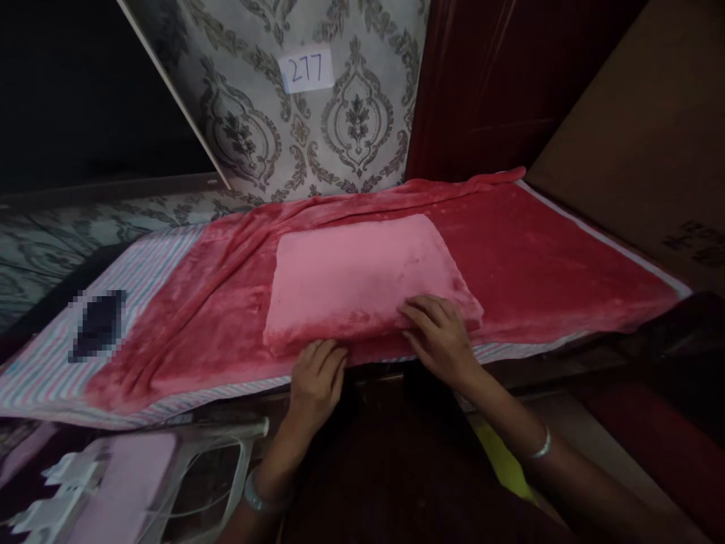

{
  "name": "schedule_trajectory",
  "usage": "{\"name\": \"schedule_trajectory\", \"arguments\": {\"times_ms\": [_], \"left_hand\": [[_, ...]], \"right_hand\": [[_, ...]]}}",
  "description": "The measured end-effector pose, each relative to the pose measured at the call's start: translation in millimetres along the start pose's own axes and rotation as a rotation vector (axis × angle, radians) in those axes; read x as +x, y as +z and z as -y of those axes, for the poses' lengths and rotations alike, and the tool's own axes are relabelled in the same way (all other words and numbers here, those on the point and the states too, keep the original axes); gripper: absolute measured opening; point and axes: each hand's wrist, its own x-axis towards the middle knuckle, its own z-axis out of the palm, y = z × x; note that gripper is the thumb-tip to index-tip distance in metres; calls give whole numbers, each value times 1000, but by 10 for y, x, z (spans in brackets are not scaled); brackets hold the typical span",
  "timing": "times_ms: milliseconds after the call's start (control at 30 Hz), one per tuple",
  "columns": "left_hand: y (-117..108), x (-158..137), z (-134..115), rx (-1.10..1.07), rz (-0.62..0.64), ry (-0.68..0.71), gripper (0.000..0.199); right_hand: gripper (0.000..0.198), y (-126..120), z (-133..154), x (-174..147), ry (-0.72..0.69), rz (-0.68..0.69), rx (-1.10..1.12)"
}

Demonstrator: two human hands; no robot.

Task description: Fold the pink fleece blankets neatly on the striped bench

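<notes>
While beneath pink bundle [356,272], red blanket [544,257]

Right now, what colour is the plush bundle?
The plush bundle is pink, redder on its near side; head view.

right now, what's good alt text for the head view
A person's left hand and right hand are at the near edge of a plush pink bundle on a red blanket. A card reading 277 is on the wall.
</notes>
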Motion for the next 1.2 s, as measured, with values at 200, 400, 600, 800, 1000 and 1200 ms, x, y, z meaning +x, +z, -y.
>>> {"name": "schedule_trajectory", "arguments": {"times_ms": [200,400,600,800,1000,1200], "left_hand": [[256,117,-102,49,59,10,30],[386,380,-161,68,253,-13,41],[538,656,-66,71,311,17,32],[501,553,45,6,280,146,35],[479,352,-12,-22,216,162,32],[320,130,144,115,72,77,24]], "right_hand": [[50,112,-141,340,23,154,34],[44,50,-245,575,37,181,78],[40,-18,-288,652,20,188,92],[42,-5,-296,631,-38,164,86],[43,95,-223,389,-86,180,77],[52,16,-228,222,-120,166,16]]}}
